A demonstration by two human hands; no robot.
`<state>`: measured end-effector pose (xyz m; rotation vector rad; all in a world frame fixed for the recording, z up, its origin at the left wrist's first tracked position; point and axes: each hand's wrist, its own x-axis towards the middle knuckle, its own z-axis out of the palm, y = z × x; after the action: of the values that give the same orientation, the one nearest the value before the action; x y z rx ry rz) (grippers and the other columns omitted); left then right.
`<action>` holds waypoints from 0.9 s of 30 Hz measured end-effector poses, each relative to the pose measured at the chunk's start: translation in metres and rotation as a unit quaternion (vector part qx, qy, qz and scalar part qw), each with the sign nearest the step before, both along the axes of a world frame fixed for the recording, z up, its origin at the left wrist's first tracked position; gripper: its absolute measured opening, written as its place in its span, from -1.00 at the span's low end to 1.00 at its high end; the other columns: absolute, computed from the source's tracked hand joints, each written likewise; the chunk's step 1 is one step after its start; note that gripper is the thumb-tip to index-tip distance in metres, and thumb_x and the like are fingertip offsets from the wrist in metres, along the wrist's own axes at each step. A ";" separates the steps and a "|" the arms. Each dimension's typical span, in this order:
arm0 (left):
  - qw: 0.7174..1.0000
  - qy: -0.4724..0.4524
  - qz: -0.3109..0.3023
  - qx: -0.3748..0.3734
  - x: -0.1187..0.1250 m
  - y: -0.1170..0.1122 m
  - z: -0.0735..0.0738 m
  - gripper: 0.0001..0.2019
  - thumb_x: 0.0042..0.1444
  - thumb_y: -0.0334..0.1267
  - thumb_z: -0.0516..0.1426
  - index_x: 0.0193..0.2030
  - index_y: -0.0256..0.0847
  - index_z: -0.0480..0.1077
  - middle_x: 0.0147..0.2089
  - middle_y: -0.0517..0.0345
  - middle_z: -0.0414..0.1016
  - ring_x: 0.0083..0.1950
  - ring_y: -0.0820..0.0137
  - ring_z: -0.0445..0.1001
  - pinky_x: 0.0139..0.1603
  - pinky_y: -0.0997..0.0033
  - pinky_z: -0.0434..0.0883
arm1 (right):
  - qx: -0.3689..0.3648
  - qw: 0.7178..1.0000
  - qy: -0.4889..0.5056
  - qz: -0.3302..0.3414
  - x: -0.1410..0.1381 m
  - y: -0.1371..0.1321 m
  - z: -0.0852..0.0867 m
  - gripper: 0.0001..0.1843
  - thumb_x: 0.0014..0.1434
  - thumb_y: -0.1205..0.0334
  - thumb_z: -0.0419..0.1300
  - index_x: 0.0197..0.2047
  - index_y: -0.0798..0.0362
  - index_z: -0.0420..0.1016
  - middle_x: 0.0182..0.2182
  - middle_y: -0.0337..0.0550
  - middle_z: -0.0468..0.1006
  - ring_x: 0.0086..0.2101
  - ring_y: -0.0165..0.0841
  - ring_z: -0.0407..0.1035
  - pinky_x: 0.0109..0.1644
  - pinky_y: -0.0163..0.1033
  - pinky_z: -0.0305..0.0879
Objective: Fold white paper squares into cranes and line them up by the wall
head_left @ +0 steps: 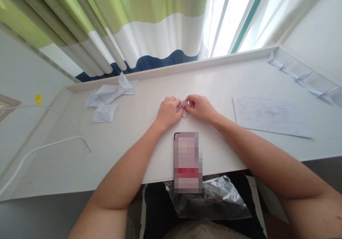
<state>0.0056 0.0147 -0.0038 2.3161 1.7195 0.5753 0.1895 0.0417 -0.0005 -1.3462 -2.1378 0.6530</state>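
Left hand point(169, 111) and right hand point(200, 107) both closed, fingertips pinching a small folded white paper point(185, 113) between them, over the middle of the table point(128, 153). Smartphone point(186, 160) just nearer the body. Folded paper pieces point(105, 95) heaped left; written-on sheets point(269, 116) right.

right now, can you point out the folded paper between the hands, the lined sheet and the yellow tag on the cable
Folded paper point(185, 113), head view: its lower part.
Lined sheet point(270, 117), head view: middle of its face.
Yellow tag point(39, 99), head view: its middle.
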 end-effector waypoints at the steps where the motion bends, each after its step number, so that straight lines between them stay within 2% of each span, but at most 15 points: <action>1: 1.000 -0.002 0.000 -0.001 0.000 0.000 0.001 -0.86 0.37 -0.32 0.15 -0.27 -0.12 0.40 -0.06 -0.06 0.60 0.09 0.06 0.46 0.16 0.01 0.44 | -0.011 1.000 0.003 -0.007 0.000 -0.001 0.002 -0.93 0.19 0.36 0.26 -0.30 -0.01 0.50 -0.42 -0.22 0.54 -0.37 -0.31 0.35 -0.22 -0.16 0.17; 5: 1.000 -0.012 -0.003 -0.003 -0.001 0.001 0.001 -0.80 0.34 -0.35 0.15 -0.34 -0.10 0.30 -0.15 -0.02 0.59 0.00 0.10 0.47 0.07 0.06 0.42 | -0.030 0.999 0.020 -0.009 0.001 -0.004 0.004 -0.97 0.23 0.29 0.29 -0.22 0.00 0.56 -0.47 -0.27 0.52 -0.41 -0.33 0.36 -0.24 -0.17 0.18; 8: 0.999 -0.031 -0.003 0.002 -0.002 0.002 0.000 -0.75 0.32 -0.35 0.16 -0.38 -0.09 0.23 -0.21 0.01 0.56 -0.07 0.15 0.46 0.00 0.10 0.41 | -0.018 0.999 0.042 0.004 0.001 -0.006 0.003 -0.89 0.21 0.25 0.30 -0.17 0.00 0.60 -0.48 -0.28 0.53 -0.42 -0.33 0.36 -0.23 -0.17 0.23; 15: 0.999 -0.046 0.007 0.003 -0.002 0.002 -0.002 -0.70 0.33 -0.30 0.15 -0.42 -0.08 0.17 -0.29 0.03 0.52 -0.12 0.16 0.45 -0.04 0.10 0.40 | 0.002 0.996 0.083 0.014 0.008 -0.004 -0.001 -0.68 0.15 0.36 0.19 -0.02 0.02 0.58 -0.42 -0.24 0.58 -0.40 -0.29 0.41 -0.17 -0.13 0.34; 18: 0.999 -0.053 0.009 0.000 -0.002 0.002 -0.003 -0.70 0.30 -0.33 0.17 -0.43 -0.08 0.17 -0.28 0.03 0.52 -0.10 0.14 0.46 -0.01 0.07 0.42 | 0.029 0.993 0.088 0.071 0.015 0.003 -0.007 -0.72 0.16 0.39 0.15 -0.11 0.00 0.59 -0.26 -0.12 0.61 -0.29 -0.25 0.46 -0.15 -0.12 0.38; 20: 0.998 -0.057 0.009 -0.006 -0.002 0.003 -0.004 -0.71 0.29 -0.34 0.18 -0.42 -0.08 0.19 -0.26 0.03 0.53 -0.06 0.12 0.46 0.02 0.05 0.43 | 0.038 0.989 0.078 0.122 0.020 0.007 -0.011 -0.69 0.13 0.43 0.11 -0.16 -0.03 0.63 -0.16 -0.07 0.62 -0.19 -0.21 0.48 -0.09 -0.10 0.40; 23: 0.998 -0.060 0.013 -0.019 -0.002 0.003 -0.005 -0.72 0.28 -0.33 0.20 -0.42 -0.09 0.22 -0.24 0.02 0.54 -0.04 0.12 0.46 0.05 0.06 0.44 | 0.031 0.983 0.068 0.166 0.024 0.010 -0.012 -0.58 0.07 0.49 0.09 -0.15 -0.05 0.68 -0.15 -0.08 0.64 -0.15 -0.20 0.48 -0.04 -0.09 0.40; 27: 0.998 -0.066 0.006 -0.010 -0.004 0.003 -0.006 -0.73 0.29 -0.32 0.20 -0.42 -0.09 0.24 -0.24 0.03 0.52 -0.04 0.14 0.44 0.04 0.09 0.45 | 0.028 0.981 0.084 0.174 0.024 0.007 -0.010 -0.49 0.09 0.52 0.08 -0.04 -0.06 0.72 -0.18 -0.12 0.67 -0.17 -0.24 0.49 -0.05 -0.11 0.41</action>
<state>0.0018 0.0174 -0.0093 2.2030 1.6714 0.6928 0.2138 0.0485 -0.0102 -0.8582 -2.2519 0.8033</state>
